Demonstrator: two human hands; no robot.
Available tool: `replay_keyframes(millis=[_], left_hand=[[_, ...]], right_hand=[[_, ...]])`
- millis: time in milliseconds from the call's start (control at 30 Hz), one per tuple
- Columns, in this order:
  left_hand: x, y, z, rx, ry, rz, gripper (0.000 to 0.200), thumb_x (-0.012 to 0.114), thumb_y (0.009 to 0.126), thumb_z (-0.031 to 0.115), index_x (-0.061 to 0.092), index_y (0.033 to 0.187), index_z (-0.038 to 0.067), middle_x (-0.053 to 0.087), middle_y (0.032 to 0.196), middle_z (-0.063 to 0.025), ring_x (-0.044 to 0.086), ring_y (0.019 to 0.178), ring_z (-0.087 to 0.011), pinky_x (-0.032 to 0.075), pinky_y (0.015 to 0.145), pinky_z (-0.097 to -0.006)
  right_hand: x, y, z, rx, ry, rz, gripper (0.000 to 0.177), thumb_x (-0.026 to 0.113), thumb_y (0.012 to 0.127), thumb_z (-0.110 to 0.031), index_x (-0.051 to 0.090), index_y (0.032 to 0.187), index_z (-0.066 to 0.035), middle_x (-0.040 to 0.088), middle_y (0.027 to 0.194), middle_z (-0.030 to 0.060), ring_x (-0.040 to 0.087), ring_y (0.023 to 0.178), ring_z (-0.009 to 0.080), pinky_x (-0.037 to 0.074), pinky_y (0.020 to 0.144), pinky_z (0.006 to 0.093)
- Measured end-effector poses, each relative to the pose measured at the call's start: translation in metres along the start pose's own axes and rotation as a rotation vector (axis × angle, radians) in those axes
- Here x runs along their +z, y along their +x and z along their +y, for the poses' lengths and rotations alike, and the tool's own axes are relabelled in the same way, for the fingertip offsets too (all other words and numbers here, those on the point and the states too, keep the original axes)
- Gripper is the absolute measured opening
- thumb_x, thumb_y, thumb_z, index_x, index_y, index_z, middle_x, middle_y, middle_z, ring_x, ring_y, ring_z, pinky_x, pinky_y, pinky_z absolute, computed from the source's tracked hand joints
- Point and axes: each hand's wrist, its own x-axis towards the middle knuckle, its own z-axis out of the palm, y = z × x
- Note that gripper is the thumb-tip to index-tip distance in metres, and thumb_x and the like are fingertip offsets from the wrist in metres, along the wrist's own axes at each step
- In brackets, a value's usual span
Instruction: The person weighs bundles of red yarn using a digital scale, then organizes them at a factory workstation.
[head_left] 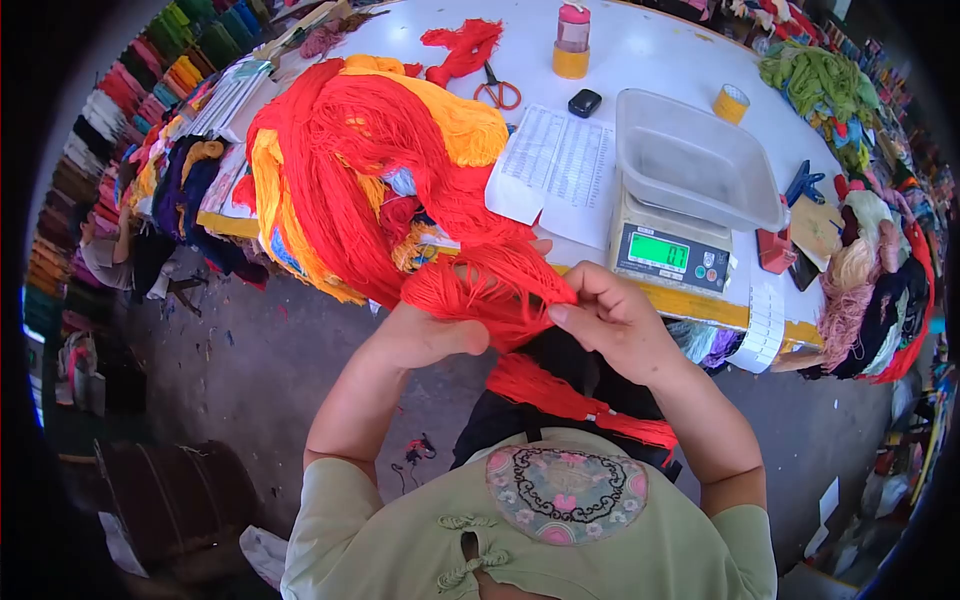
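In the head view, the red skein (490, 280) is near the middle of the frame, stretched between the person's two hands at the table's near edge. The left hand (425, 335), left of centre, has its fingers largely hidden by the strands while its thumb stands out to the right, apart from them; whether those fingers are closed on the yarn I cannot tell. The right hand (620, 320), right of centre, has thumb and fingertips drawn together, pinched on the skein's right end. Below the hands, a red bundle (540, 395) lies across the person's lap, running toward the lower right. A large heap of red yarn (330, 130) fills the upper left of the centre, mixed with yellow yarn (460, 120). Above the heap, at the upper middle, are scissors (508, 95) with red handles, and to their right a pink-topped bottle (573, 35) and a small black case (585, 103). Printed sheets (555, 165) lie between the heap and a scale (628, 215), which carries a translucent tray (700, 150) and has its display lit green. A tape roll (731, 103) is at the upper right on the white table (670, 55), with green yarn (820, 80) beyond it. Another person (105, 260) shows partly at the left edge.
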Motion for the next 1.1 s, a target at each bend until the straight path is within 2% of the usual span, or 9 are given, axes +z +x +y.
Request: replay_keyframes(millis=[67, 333, 467, 500, 600, 700, 867, 1000, 1100], left_hand=[[-0.001, 0.004, -0.023, 0.106, -0.054, -0.033, 0.075, 0.078, 0.082, 0.036, 0.047, 0.137, -0.005, 0.041, 0.149, -0.0150, 0.040, 0.136, -0.0238, 0.029, 0.113, -0.0399], [0.031, 0.015, -0.045, 0.203, 0.398, 0.349, 0.020, 0.062, 0.095, 0.013, 0.064, 0.107, -0.003, 0.067, 0.099, -0.0075, 0.062, 0.091, -0.0178, 0.050, 0.083, -0.0318], [0.004, 0.003, -0.059, -0.187, -0.407, 0.166, 0.029, 0.052, 0.101, 0.020, 0.060, 0.120, -0.001, 0.067, 0.101, -0.0092, 0.063, 0.089, -0.0154, 0.052, 0.075, -0.0296], [0.026, 0.004, -0.050, -0.161, -0.478, 0.502, 0.033, 0.054, 0.100, 0.026, 0.058, 0.119, -0.001, 0.067, 0.103, -0.0111, 0.065, 0.091, -0.0172, 0.054, 0.077, -0.0293], [-0.073, -0.035, -0.068, -0.020, -0.803, -0.303, 0.036, 0.058, 0.097, 0.029, 0.054, 0.120, 0.001, 0.066, 0.106, -0.0115, 0.064, 0.094, -0.0164, 0.054, 0.077, -0.0283], [-0.102, -0.059, 0.011, 0.047, -0.766, 0.545, 0.020, 0.054, 0.095, 0.019, 0.056, 0.112, 0.009, 0.043, 0.068, 0.0010, 0.031, 0.045, -0.0106, 0.030, 0.043, -0.0250], [-0.289, -0.141, 0.010, 0.214, -0.756, 0.679, 0.021, 0.047, 0.100, 0.017, 0.054, 0.113, 0.002, 0.038, 0.064, 0.0012, 0.029, 0.048, -0.0095, 0.030, 0.046, -0.0238], [-0.325, -0.150, -0.007, 0.152, -0.506, 1.030, 0.023, 0.048, 0.100, 0.018, 0.054, 0.116, 0.002, 0.042, 0.069, 0.0005, 0.034, 0.055, -0.0105, 0.032, 0.053, -0.0250], [-0.339, -0.150, -0.028, 0.067, -0.413, 1.155, 0.025, 0.049, 0.100, 0.019, 0.054, 0.117, 0.002, 0.045, 0.074, 0.0000, 0.038, 0.060, -0.0112, 0.035, 0.058, -0.0259]], right_hand=[[0.001, 0.002, 0.004, -0.079, -0.067, 0.031, 0.021, 0.066, 0.095, -0.017, 0.056, 0.108, -0.004, 0.056, 0.085, -0.0041, 0.051, 0.075, 0.0031, 0.044, 0.065, 0.0213], [-0.008, 0.004, 0.019, -0.397, -0.596, 0.178, 0.022, 0.069, 0.087, -0.013, 0.063, 0.106, -0.003, 0.060, 0.094, 0.0110, 0.060, 0.085, 0.0249, 0.049, 0.076, 0.0343], [-0.004, -0.011, 0.019, 0.031, 0.208, 0.038, 0.016, 0.059, 0.098, -0.026, 0.058, 0.099, -0.010, 0.053, 0.074, -0.0045, 0.045, 0.059, 0.0037, 0.036, 0.051, 0.0211], [-0.012, -0.016, 0.020, 0.081, 0.295, -0.033, 0.016, 0.058, 0.098, -0.027, 0.058, 0.097, -0.011, 0.051, 0.073, -0.0055, 0.042, 0.058, 0.0020, 0.031, 0.048, 0.0200], [-0.040, -0.058, 0.015, 0.113, 0.034, -0.012, 0.018, 0.058, 0.098, -0.030, 0.060, 0.095, -0.012, 0.049, 0.072, -0.0074, 0.037, 0.056, 0.0013, 0.025, 0.046, 0.0196], [-0.082, -0.124, 0.023, 0.228, -0.054, -0.010, 0.028, 0.057, 0.098, -0.039, 0.062, 0.093, -0.012, 0.049, 0.073, -0.0075, 0.038, 0.057, 0.0021, 0.027, 0.048, 0.0196], [-0.143, -0.224, 0.051, 0.581, -0.232, 0.451, 0.034, 0.059, 0.095, -0.045, 0.065, 0.096, -0.011, 0.049, 0.077, -0.0030, 0.043, 0.070, 0.0080, 0.035, 0.057, 0.0257], [-0.193, -0.286, 0.065, 0.741, -0.162, 0.614, 0.027, 0.059, 0.096, -0.040, 0.064, 0.092, -0.013, 0.041, 0.067, -0.0087, 0.035, 0.058, 0.0037, 0.026, 0.050, 0.0216], [-0.231, -0.328, 0.098, 0.832, -0.504, 0.798, 0.031, 0.058, 0.095, -0.042, 0.066, 0.096, -0.012, 0.057, 0.072, 0.0005, 0.052, 0.063, 0.0126, 0.041, 0.055, 0.0297]])
